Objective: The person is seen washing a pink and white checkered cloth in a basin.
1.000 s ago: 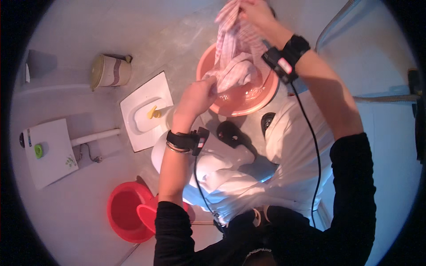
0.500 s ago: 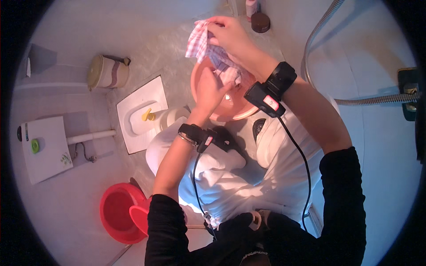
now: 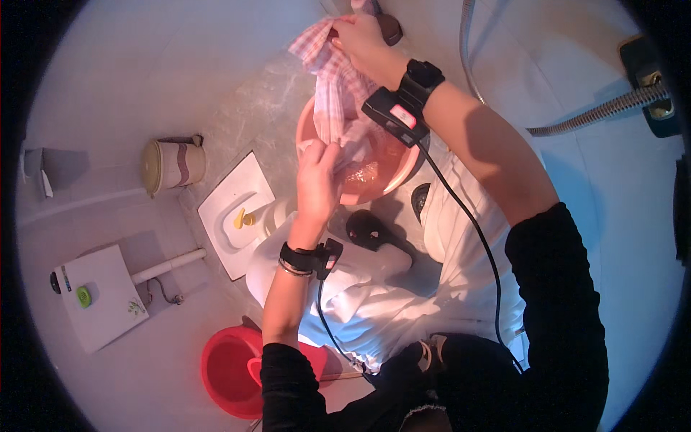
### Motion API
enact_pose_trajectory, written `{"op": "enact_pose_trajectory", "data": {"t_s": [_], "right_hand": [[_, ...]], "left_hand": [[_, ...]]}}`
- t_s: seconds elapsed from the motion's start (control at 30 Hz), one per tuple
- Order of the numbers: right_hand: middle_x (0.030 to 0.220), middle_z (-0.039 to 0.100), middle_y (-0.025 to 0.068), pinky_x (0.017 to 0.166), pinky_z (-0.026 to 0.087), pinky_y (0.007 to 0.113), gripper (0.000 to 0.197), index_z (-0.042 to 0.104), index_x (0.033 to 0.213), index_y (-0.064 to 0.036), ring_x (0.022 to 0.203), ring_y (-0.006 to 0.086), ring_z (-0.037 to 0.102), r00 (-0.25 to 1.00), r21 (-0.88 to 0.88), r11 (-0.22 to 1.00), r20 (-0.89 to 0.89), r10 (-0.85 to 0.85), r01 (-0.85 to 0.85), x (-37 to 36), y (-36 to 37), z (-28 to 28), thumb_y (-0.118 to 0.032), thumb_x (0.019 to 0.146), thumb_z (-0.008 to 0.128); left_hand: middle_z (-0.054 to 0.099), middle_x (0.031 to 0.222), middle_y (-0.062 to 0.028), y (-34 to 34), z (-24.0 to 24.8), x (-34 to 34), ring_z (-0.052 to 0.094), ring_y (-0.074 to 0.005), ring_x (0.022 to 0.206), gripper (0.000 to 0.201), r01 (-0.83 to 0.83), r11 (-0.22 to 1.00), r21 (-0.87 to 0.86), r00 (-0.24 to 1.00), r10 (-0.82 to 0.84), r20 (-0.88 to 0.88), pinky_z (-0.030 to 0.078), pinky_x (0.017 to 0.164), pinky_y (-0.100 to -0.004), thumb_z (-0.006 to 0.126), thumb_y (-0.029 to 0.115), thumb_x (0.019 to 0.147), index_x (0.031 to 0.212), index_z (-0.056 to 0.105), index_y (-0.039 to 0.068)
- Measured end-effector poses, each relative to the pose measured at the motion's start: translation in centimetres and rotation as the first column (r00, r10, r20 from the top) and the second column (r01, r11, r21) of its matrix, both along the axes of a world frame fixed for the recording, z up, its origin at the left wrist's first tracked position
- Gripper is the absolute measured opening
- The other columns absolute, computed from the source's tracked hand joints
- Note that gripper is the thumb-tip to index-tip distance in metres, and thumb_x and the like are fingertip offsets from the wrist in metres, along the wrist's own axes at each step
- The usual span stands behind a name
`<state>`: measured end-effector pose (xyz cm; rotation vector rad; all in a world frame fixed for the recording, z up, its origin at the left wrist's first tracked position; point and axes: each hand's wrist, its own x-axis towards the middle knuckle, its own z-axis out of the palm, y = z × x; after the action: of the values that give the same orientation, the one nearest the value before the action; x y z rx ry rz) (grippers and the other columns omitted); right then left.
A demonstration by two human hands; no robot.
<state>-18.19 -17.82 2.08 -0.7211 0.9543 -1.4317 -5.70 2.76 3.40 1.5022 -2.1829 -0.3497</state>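
A pink-and-white checked cloth (image 3: 332, 97) is drawn out between my two hands over a round orange-pink basin (image 3: 392, 189). My right hand (image 3: 362, 47) pinches it high up, past the basin's far side, with a loose end hanging to the left. Lower down, my left hand (image 3: 319, 176) grips the cloth at the basin's left rim, its fingers closed. Part of the cloth lies in the basin, where water (image 3: 363, 173) glints. My right forearm and the black device (image 3: 394, 115) on that wrist hide some of the basin's right side.
Left of the basin are a white squat toilet (image 3: 229, 248), a bottle with a yellow pump (image 3: 245, 218) and a beige lidded bucket (image 3: 173, 164). A red basin (image 3: 232, 374) stands at lower left. Metal hose (image 3: 604, 113) runs along the right; a dark round jar (image 3: 390, 29) sits beyond my right hand.
My left hand has come out of the basin towards its left rim. The cloth, bunched before, is now stretched between my hands. The whole view has turned slightly.
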Motion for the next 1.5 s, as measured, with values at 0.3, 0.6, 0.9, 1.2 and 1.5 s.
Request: {"op": "enact_pose_trajectory", "data": {"t_s": [0.3,0.6,0.9,1.2,1.5], "right_hand": [[0.066,0.058,0.0056,0.049,0.046,0.030,0.016,0.060,0.078,-0.0011,0.058,0.0169,0.056,0.974,0.039,0.987,0.160,-0.158,0.154,-0.6,-3.2,-2.3,-0.009,0.086,0.050],[0.072,0.059,0.0081,0.051,0.048,0.030,0.016,0.057,0.087,-0.0016,0.058,0.0185,0.057,0.986,-0.231,0.959,-0.014,0.164,-0.163,-2.9,-4.0,-2.4,-0.012,0.087,0.044],[0.079,0.059,0.0035,0.052,0.042,0.021,0.016,0.061,0.093,0.0038,0.065,0.0087,0.053,0.992,-0.146,0.981,-0.017,0.124,-0.125,0.2,3.7,2.7,-0.008,0.083,0.056],[0.074,0.067,0.0133,0.065,0.049,0.031,0.022,0.067,0.084,-0.0001,0.068,0.0209,0.065,0.965,-0.210,0.977,-0.260,-0.035,-0.021,2.3,2.5,0.8,-0.018,0.073,0.060],[0.073,0.066,0.0142,0.066,0.050,0.033,0.020,0.067,0.080,0.0005,0.067,0.0232,0.065,0.941,-0.192,0.981,-0.334,-0.053,-0.013,1.3,2.9,1.0,-0.017,0.074,0.060]], "left_hand": [[0.046,0.078,-0.0102,1.4,2.0,1.8,0.051,-0.0309,0.080,0.024,0.163,0.987,-0.009,0.986,-0.163,0.041,0.043,0.070,-0.0370,0.059,-0.006,0.059,0.081,0.055,0.003],[0.058,0.101,-0.0218,0.2,-0.5,2.0,0.057,-0.0405,0.087,0.068,0.029,0.921,0.389,0.998,-0.005,-0.063,0.048,0.073,-0.0436,0.069,0.005,0.065,0.125,0.038,0.010],[0.059,0.096,-0.0219,0.6,-1.7,2.9,0.059,-0.0377,0.085,0.061,-0.094,0.826,0.556,0.994,0.112,0.002,0.047,0.076,-0.0412,0.075,0.024,0.066,0.117,0.048,0.004],[0.049,0.080,-0.0128,-0.3,-2.8,2.7,0.052,-0.0281,0.076,0.039,0.043,0.957,0.288,0.986,-0.087,0.140,0.045,0.071,-0.0358,0.074,0.032,0.069,0.089,0.060,0.002],[0.052,0.079,-0.0135,0.9,-3.4,-0.1,0.055,-0.0299,0.075,0.026,-0.048,0.980,0.191,0.996,0.033,0.083,0.046,0.068,-0.0387,0.068,0.024,0.073,0.086,0.060,0.004]]}}
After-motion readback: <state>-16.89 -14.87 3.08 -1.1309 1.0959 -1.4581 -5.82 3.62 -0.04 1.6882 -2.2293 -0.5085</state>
